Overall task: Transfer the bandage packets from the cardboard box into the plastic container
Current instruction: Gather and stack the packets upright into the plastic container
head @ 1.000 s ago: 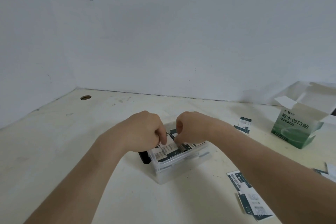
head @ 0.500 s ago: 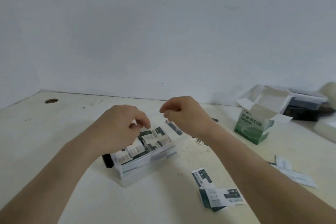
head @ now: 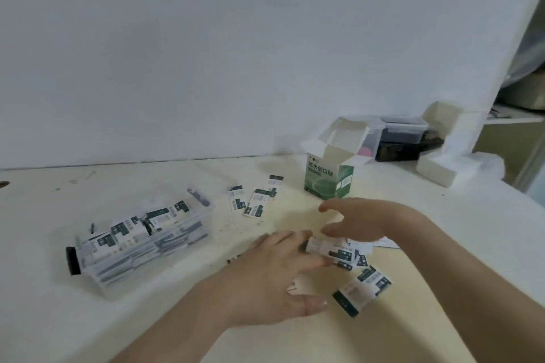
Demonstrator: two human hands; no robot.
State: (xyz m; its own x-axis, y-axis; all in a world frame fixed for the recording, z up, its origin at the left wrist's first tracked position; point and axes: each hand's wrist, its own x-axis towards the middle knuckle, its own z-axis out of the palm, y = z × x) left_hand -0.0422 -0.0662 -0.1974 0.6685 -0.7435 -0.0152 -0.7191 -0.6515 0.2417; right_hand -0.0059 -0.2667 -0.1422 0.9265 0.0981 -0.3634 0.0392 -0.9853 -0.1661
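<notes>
The clear plastic container [head: 210, 216] sits on the table at the left, packed with white-and-dark-green bandage packets [head: 138, 227]. The green-and-white cardboard box [head: 327, 181] stands open further back. My left hand [head: 274, 277] lies flat with straight fingers against a small heap of loose packets [head: 331, 249] on the table. My right hand [head: 365, 219] hovers just over that heap, fingers spread and holding nothing. More packets lie in front of the heap [head: 362, 289] and between container and box [head: 255, 200].
Lidded plastic boxes [head: 404, 134] and white foam blocks [head: 448, 169] stand at the back right against the wall. A black clip [head: 72, 261] sticks out of the container's near-left end. A hole [head: 3, 184] marks the table's far left edge.
Both hands left the container and moved right to the loose packets on the table. The view swung right, so the container now appears at the left.
</notes>
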